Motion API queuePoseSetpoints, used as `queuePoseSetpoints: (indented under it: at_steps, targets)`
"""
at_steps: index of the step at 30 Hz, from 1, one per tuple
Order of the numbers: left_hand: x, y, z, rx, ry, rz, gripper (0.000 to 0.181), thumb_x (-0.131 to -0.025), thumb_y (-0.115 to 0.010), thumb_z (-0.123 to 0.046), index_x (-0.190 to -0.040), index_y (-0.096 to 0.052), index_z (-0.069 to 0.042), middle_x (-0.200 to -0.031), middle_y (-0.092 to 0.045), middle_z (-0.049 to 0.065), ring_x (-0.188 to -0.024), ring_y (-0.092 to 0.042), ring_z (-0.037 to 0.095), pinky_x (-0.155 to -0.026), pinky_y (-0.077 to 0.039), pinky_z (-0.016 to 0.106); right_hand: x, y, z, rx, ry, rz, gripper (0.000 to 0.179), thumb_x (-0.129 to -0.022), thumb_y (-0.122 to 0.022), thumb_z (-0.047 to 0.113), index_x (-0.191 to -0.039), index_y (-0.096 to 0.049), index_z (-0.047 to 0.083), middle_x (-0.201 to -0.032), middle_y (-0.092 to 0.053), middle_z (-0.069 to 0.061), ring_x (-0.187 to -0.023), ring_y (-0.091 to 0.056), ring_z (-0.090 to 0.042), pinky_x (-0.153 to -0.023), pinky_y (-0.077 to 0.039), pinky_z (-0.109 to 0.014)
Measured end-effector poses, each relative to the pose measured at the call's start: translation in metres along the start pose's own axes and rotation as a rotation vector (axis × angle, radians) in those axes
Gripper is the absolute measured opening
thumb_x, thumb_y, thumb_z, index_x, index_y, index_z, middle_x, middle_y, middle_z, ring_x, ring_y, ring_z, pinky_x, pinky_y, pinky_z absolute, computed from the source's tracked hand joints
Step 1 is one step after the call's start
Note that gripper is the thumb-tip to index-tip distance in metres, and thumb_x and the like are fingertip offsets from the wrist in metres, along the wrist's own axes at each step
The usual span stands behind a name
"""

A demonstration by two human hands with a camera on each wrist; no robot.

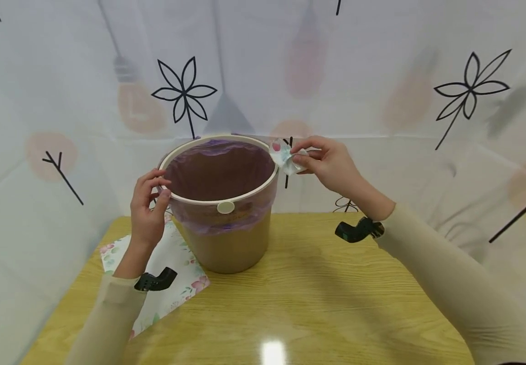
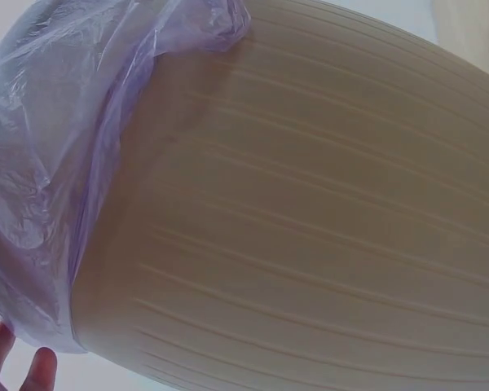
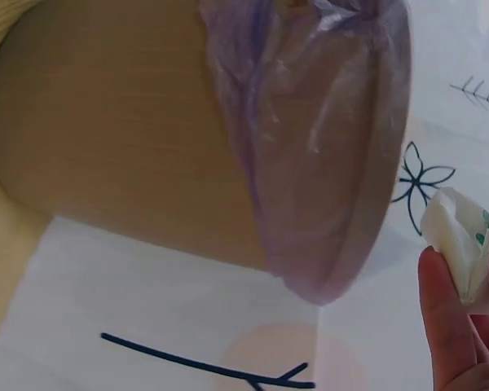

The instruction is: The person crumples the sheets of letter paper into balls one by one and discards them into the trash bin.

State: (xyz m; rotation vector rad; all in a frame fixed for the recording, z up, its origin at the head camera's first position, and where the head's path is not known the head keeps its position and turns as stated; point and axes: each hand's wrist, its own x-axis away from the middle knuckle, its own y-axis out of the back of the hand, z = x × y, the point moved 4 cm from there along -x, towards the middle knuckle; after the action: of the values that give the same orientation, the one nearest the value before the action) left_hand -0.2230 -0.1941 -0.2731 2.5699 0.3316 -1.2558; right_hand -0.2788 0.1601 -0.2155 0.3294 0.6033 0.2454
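A tan trash bin stands upright, with a thin purple trash bag lining it and folded down over its outside. My left hand holds the bin's rim on the left, its fingers bent over the edge. In the left wrist view, only some fingertips show at the lower left corner. My right hand pinches a crumpled piece of paper, white with pink and green print, between thumb and fingers, right at the rim's right side. The right wrist view shows this paper just beyond the bin's mouth.
A white sheet with a floral border lies on the wooden table, left of the bin and partly behind the left forearm. A white curtain printed with flowers and twigs hangs behind and to the sides.
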Motion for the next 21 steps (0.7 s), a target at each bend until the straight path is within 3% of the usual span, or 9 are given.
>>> queuePoseSetpoints:
  at_steps: [4,11,13,17,21]
  targets:
    - [0.001,0.000,0.004,-0.004,-0.004,-0.001,0.021,-0.093,-0.052,0.002,-0.107,-0.057,0.017,-0.131,-0.048,0.036,-0.130,-0.039,0.040,-0.085,-0.040,0.024,-0.017,-0.004,0.007,0.004,-0.060,0.081,0.014,-0.095,-0.066,0.002,-0.108,-0.068,-0.002,-0.115,-0.064,-0.017,-0.092,-0.071,-0.018,-0.074,-0.059,-0.037]
    - [0.002,0.004,0.038,0.002,-0.033,0.005,0.026,-0.097,-0.056,-0.012,-0.111,-0.062,0.009,-0.136,-0.053,0.020,-0.134,-0.039,0.027,-0.086,-0.041,0.024,-0.040,-0.013,0.008,0.052,-0.114,0.234,0.010,-0.094,-0.067,0.001,-0.104,-0.070,0.000,-0.110,-0.060,-0.013,-0.088,-0.070,-0.023,-0.073,-0.059,-0.041]
    - [0.002,0.004,0.042,0.006,-0.030,0.003,0.027,-0.097,-0.057,-0.014,-0.111,-0.062,0.008,-0.137,-0.053,0.018,-0.135,-0.039,0.026,-0.086,-0.042,0.024,-0.046,-0.015,0.007,0.099,-0.108,0.261,0.010,-0.094,-0.067,0.001,-0.103,-0.072,0.002,-0.110,-0.061,-0.010,-0.086,-0.069,-0.023,-0.071,-0.059,-0.041]
    - [0.002,0.002,0.027,-0.004,-0.027,0.000,0.024,-0.096,-0.053,-0.007,-0.110,-0.059,0.012,-0.136,-0.050,0.026,-0.136,-0.037,0.031,-0.086,-0.041,0.023,-0.059,-0.021,0.007,0.198,-0.112,0.328,0.010,-0.094,-0.068,0.003,-0.102,-0.074,0.005,-0.108,-0.060,-0.008,-0.082,-0.067,-0.025,-0.069,-0.059,-0.038]
    - [0.003,0.000,0.007,-0.022,-0.032,0.001,0.023,-0.096,-0.050,-0.001,-0.109,-0.056,0.017,-0.133,-0.047,0.033,-0.134,-0.037,0.037,-0.087,-0.041,0.021,-0.069,-0.028,0.010,0.257,-0.170,0.415,0.011,-0.095,-0.068,0.007,-0.104,-0.075,0.009,-0.112,-0.062,-0.008,-0.085,-0.067,-0.024,-0.071,-0.059,-0.036]
